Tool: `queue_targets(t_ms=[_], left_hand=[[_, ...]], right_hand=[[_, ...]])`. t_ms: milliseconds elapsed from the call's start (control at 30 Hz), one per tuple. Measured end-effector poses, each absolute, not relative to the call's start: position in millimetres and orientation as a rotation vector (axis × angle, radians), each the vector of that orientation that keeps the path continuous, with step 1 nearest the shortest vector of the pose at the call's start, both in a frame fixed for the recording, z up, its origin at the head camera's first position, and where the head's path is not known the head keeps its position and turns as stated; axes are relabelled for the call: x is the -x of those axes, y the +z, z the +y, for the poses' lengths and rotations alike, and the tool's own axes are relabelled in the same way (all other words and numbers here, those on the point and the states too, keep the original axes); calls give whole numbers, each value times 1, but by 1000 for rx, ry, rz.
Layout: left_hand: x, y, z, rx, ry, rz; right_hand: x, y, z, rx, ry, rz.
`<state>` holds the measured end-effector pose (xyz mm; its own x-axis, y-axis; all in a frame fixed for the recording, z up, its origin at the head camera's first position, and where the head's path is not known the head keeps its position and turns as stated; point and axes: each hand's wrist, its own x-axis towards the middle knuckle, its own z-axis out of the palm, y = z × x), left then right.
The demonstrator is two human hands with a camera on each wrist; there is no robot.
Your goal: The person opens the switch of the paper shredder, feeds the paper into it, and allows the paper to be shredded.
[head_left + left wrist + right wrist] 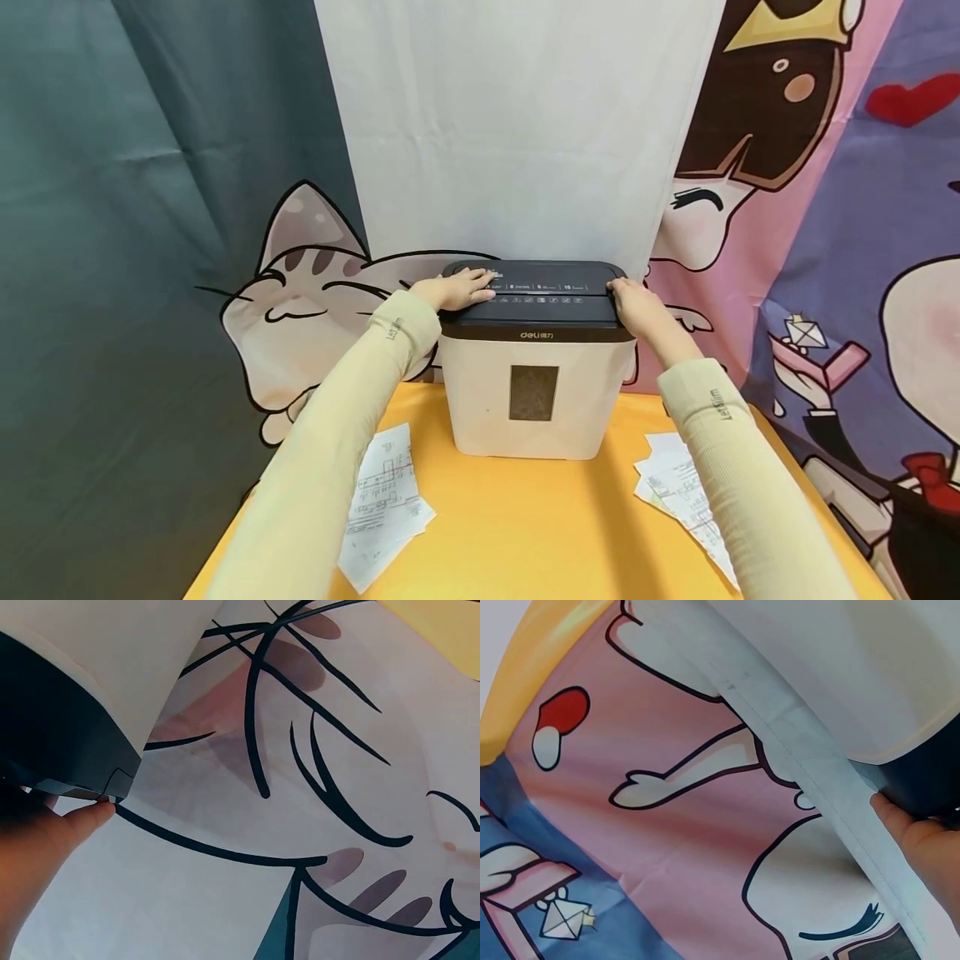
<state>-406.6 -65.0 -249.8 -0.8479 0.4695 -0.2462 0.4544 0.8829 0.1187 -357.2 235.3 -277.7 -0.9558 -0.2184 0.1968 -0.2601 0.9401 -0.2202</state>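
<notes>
Shredder [536,354] stands on yellow table [525,525], between hands. Left hand [453,289] rests on left end of dark lid [551,315], fingers extended, slightly apart. Right hand [637,307] touches lid's right edge; cannot tell whether fingers grip. Front band [537,335] reads "deli得力"; lid print includes 8, 5, 15. Cuffs [408,331] read "Letslim". Left papers [382,504], right papers [682,487]: print too small.

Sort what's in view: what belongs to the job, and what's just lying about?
Job in hand:
dark-topped white machine
left hand and right hand, both touching it

Apparently just lying about:
left papers
right papers, both untouched
</notes>
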Motion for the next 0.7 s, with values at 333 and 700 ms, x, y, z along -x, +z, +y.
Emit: queue_targets(t_ms=[333,700], left_hand=[[405,-256,-57,-692,60,2853],[386,-270,-62,-755,-19,3279]], right_hand=[[357,-275,241,-347,349,-2938],[348,-279,234,-147,322,-2744]])
